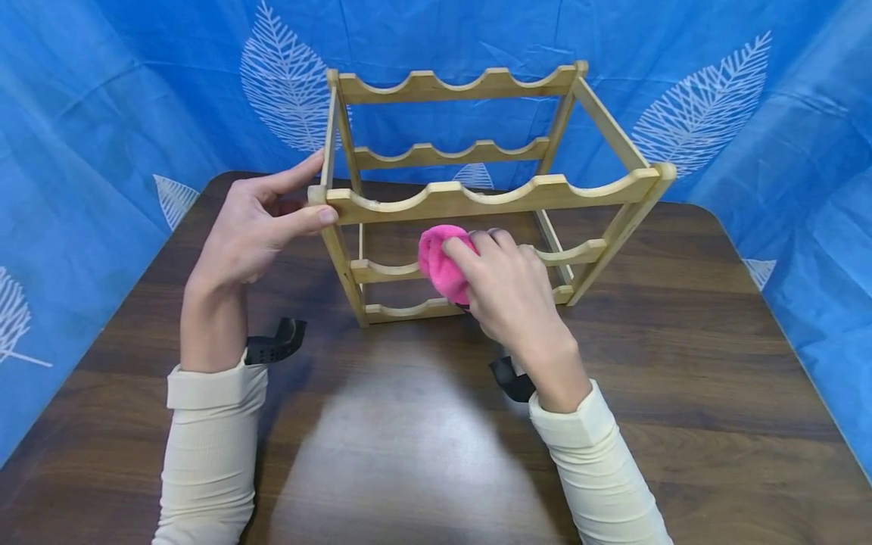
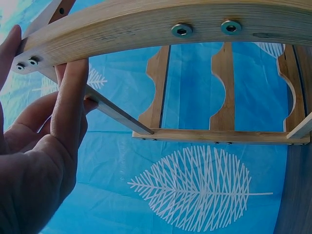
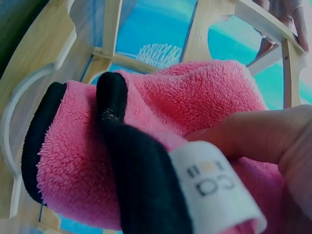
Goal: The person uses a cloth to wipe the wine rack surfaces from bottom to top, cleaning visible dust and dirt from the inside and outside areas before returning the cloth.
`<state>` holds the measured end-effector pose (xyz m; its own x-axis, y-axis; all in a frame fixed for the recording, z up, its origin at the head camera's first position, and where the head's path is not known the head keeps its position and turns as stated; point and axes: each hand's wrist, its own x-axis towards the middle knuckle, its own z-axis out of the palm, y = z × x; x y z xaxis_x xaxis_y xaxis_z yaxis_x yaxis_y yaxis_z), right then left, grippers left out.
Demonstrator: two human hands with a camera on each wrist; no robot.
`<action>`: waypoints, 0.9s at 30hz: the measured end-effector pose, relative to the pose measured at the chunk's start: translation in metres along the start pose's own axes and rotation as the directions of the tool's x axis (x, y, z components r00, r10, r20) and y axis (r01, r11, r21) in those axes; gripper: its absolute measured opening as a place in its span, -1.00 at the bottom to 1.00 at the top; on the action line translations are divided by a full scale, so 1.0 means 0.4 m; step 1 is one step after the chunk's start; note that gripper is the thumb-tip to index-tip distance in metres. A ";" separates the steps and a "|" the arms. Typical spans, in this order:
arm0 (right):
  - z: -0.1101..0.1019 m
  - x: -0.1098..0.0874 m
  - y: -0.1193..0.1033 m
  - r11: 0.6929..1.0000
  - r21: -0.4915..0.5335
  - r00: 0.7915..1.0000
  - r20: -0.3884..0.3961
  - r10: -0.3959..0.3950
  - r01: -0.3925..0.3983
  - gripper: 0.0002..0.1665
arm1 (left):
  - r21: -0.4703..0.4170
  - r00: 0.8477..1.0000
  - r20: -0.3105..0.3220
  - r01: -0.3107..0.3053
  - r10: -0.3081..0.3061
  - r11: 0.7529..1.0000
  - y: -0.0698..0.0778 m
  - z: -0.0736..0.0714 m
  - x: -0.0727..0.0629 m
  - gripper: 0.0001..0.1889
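A light wooden wine rack with scalloped rails stands upright on the table. At its upper front left corner, my left hand grips the frame, thumb across the front and fingers along the side. In the left wrist view, the fingers go round the post near two metal bolts. A folded pink cloth is pinched in my right hand, in front of the rack's middle front rail and overlapping it. The right wrist view shows the cloth's fluffy pile, black edging and white label.
The dark wood-grain table reaches under the rack and both forearms. Behind and at the sides hangs a blue curtain with white leaf prints. Black straps sit at both wrists, below cream sleeves.
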<state>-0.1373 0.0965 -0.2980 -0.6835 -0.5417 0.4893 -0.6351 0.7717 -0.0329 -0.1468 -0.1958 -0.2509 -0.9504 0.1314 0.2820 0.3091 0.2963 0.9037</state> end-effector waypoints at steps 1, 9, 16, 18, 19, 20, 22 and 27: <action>-0.002 0.000 0.001 1.000 0.003 1.000 0.006 0.000 0.000 -0.51 | -0.004 1.000 0.002 -0.004 0.004 1.000 -0.001 0.000 0.000 -0.39; -0.026 -0.002 0.014 0.999 0.042 0.999 0.052 0.013 -0.015 -0.54 | 0.008 1.000 0.006 -0.010 0.010 1.000 -0.001 0.001 0.000 -0.39; -0.044 -0.002 0.022 0.998 0.039 0.997 0.071 0.037 -0.040 -0.52 | 0.004 1.000 0.008 -0.009 0.009 1.000 -0.001 -0.002 -0.001 -0.39; -0.046 -0.002 0.023 0.998 0.040 0.996 0.076 0.041 -0.044 -0.52 | -0.002 1.000 0.009 -0.012 0.012 1.000 -0.001 -0.003 -0.001 -0.39; -0.047 -0.002 0.023 0.998 0.040 0.996 0.075 0.042 -0.045 -0.52 | 0.000 1.000 0.009 -0.014 0.014 1.000 -0.001 -0.003 -0.001 -0.39; -0.048 -0.003 0.023 0.998 0.040 0.996 0.074 0.045 -0.048 -0.52 | -0.002 1.000 0.009 -0.015 0.015 1.000 -0.001 -0.003 -0.001 -0.39; -0.050 -0.003 0.024 0.998 0.037 0.996 0.071 0.049 -0.052 -0.52 | 0.004 1.000 0.008 -0.017 0.017 1.000 -0.001 -0.003 0.000 -0.39; -0.052 -0.005 0.025 0.998 0.028 0.996 0.069 0.049 -0.051 -0.54 | 0.016 1.000 0.002 -0.016 0.016 1.000 -0.001 -0.001 0.001 -0.39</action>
<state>-0.1348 0.1121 -0.2810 -0.7367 -0.5251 0.4261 -0.6095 0.7886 -0.0820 -0.1473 -0.1963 -0.2510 -0.9452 0.1378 0.2960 0.3249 0.3093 0.8937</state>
